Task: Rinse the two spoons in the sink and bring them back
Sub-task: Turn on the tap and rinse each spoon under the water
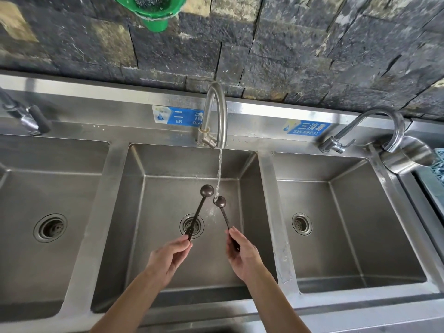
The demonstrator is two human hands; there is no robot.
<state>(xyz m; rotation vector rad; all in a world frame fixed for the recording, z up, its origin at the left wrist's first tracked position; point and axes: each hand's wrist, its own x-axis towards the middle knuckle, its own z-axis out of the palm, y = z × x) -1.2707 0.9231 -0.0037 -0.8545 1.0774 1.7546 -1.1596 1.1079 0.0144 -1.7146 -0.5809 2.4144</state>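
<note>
I hold two dark long-handled spoons over the middle basin (168, 162) of a steel sink. My left hand (168, 257) grips the handle end of the left spoon (207, 190), whose round bowl sits just left of the water stream. My right hand (243, 257) grips the right spoon (220, 201), and its bowl is right under the running water, which splashes off it. The stream falls from the curved middle tap (217, 111). Both spoons point away from me, their bowls close together but apart.
The sink has three basins, each with a round drain: a left basin (50, 228) and a right basin (348, 227). Another tap (374, 126) stands at the right, a sprayer (26, 116) at the left. A green holder (151, 10) hangs on the dark stone wall.
</note>
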